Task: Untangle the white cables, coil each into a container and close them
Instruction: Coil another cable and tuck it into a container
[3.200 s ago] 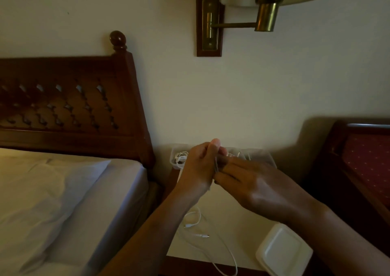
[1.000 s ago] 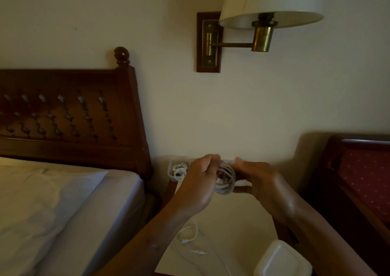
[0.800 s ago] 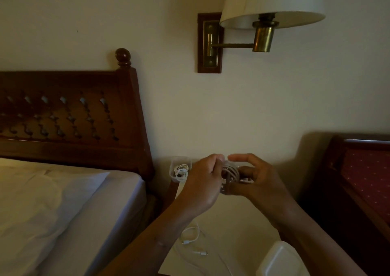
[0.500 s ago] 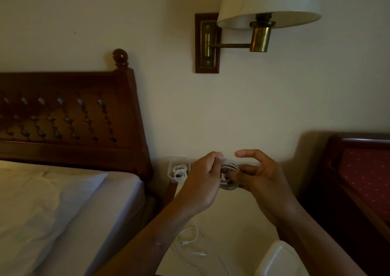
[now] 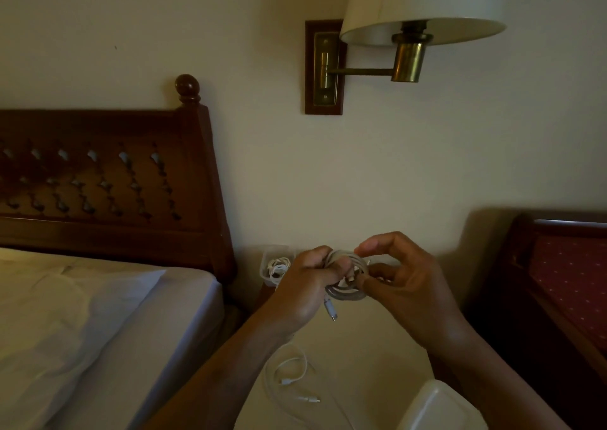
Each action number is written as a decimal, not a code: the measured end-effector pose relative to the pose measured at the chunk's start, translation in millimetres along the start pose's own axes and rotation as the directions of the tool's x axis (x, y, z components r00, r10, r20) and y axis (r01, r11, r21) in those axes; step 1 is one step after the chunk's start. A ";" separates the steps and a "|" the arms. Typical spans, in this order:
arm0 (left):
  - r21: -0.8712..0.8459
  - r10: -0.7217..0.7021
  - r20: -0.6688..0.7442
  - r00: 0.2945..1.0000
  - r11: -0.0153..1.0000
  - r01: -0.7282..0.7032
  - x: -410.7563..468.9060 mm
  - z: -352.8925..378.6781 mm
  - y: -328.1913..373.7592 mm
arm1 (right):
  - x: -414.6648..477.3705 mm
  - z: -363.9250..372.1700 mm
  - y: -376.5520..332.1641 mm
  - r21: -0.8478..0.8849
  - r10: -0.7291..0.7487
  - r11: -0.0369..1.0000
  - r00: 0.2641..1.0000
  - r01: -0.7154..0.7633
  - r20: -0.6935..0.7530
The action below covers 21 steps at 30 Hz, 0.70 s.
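Winding one white cable (image 5: 348, 277) into a coil, gripped in the left hand (image 5: 305, 286), pinched by the right hand (image 5: 405, 280). Next, likely tucking in the dangling plug (image 5: 330, 311), then boxing.

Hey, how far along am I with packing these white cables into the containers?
Done: one white cable bundle sits in the clear plastic container by the wall. In hand: your left hand and right hand hold a coiled white cable, not yet boxed. Left: a thin white cable lies loose on the cream nightstand top, and a white square plastic lid lies unused.
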<state>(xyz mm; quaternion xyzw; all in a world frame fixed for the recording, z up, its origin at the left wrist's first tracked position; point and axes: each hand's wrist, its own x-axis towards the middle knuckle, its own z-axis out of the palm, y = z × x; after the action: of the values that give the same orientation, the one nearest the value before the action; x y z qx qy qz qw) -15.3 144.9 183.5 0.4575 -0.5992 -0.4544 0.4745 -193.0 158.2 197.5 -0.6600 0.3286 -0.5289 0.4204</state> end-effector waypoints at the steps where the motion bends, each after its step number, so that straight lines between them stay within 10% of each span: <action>1: -0.022 -0.044 0.019 0.999 0.999 0.045 -1.2 -1.3 0.7 | -1.3 0.6 0.7 -0.040 -0.030 0.999 0.999 0.030 0.019; 12: -0.089 -0.129 0.046 0.991 0.987 0.133 -4.7 2.6 7.0 | -7.4 3.9 35.7 -0.747 -0.659 0.485 0.752 0.454 0.029; 21: 0.263 0.274 -0.012 0.962 0.929 -0.261 -12.6 16.8 8.8 | -8.9 7.1 37.7 -0.801 -0.743 0.391 0.669 0.454 0.016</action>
<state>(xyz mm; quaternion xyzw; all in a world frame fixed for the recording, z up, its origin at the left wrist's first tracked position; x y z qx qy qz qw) -31.3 160.6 187.9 0.4404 -0.6984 -0.2922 0.4826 -187.7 151.3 159.1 -0.7389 0.3175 -0.5660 -0.1812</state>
